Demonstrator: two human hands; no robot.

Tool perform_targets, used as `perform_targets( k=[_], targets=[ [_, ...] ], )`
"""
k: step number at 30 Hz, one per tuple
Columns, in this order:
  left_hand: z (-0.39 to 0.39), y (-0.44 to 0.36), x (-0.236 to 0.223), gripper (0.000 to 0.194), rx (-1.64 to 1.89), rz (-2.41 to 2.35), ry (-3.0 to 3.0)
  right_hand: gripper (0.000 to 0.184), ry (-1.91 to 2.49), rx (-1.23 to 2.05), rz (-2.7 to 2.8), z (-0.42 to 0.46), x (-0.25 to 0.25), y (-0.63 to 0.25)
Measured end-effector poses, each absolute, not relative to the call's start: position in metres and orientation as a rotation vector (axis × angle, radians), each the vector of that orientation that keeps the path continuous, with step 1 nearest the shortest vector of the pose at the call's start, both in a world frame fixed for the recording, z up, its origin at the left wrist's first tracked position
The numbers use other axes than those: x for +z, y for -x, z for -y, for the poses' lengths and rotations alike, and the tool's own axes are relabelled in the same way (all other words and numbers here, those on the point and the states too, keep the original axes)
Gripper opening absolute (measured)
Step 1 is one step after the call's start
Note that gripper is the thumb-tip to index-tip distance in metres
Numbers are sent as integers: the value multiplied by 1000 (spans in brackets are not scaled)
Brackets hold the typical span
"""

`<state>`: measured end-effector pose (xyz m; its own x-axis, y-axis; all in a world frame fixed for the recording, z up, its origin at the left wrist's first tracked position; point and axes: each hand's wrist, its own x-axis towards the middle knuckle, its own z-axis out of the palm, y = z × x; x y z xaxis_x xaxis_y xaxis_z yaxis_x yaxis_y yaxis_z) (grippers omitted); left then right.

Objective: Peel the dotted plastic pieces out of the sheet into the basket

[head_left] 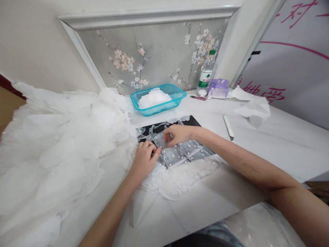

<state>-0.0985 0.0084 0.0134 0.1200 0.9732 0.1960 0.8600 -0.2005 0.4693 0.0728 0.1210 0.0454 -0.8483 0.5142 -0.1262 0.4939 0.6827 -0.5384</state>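
Note:
A translucent plastic sheet (173, 156) with die-cut rectangular shapes and small holes lies partly over a black board (194, 120), its near part hanging over the white table. My left hand (146, 156) rests on the sheet's left side, fingers bent down on it and thumb stretched apart. Just beyond it, my right hand (177, 134) reaches across from the right. Its fingers and thumb are curled together at one cut shape, a translucent piece (159, 140), and seem to pinch its edge. The exact contact is partly hidden by the fingers.
A large heap of thin white sheets (64, 137) covers the left side. Behind the board stands a blue basket (158, 111) holding white pieces (155, 98). Farther right are a bottle (206, 73), purple pack (218, 88), small snips (198, 97), crumpled paper (253, 106) and a cutter knife (228, 127).

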Motion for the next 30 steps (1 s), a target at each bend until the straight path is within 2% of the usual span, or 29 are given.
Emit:
perform_targets(
  k=[3,8,12,18,24,30],
  targets=[
    [-10,100,13,24,744,-1732,-2057,28,738,765,2927,-121,44,-73],
    [-13,104,12,19,876,-1634,-1859,13,571,469,2913,-116,37,-67],
    [-14,105,10,19,983,-1696,-1698,18,661,241,2760,-105,29,-59],
    [-14,103,10,33,1123,-1627,-1431,19,721,197,2357,-91,7,-53],
    [-14,105,13,27,1076,-1505,-1390,19,581,167,2296,-88,1,-52],
    [-12,106,18,36,1166,-1452,-1276,23,556,-64,2325,-86,-2,-49]
  ],
)
